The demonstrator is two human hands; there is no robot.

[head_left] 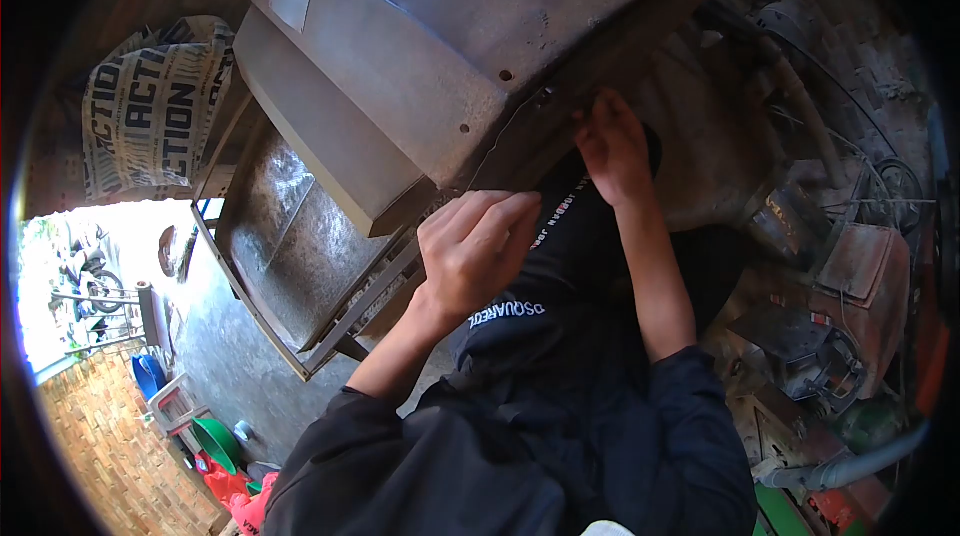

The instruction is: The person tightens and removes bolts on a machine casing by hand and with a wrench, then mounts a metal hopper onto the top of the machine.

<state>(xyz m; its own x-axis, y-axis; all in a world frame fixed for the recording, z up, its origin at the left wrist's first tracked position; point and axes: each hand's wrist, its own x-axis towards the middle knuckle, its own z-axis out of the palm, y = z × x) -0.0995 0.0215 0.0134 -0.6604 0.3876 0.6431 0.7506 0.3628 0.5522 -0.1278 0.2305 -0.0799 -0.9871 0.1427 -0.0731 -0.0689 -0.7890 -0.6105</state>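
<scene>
A large brown metal body panel [420,36] fills the upper middle, with small round holes near its lower corner. My left hand [475,241] is at that corner, its fingers curled against the panel's lower edge; whatever they hold, if anything, is hidden. To the right, my right hand [612,146] is raised beneath the panel's dark underside, fingers bent and somewhat apart, with nothing visible in them. Left of my left hand is a metal frame [350,326] around a worn, shiny sheet [290,226].
A printed cloth [160,106] hangs at the upper left. Green basin [216,444], blue container [149,376] and a brick wall [110,436] are at lower left. Machine parts and a worn reddish-brown seat-like piece [868,271] crowd the right side.
</scene>
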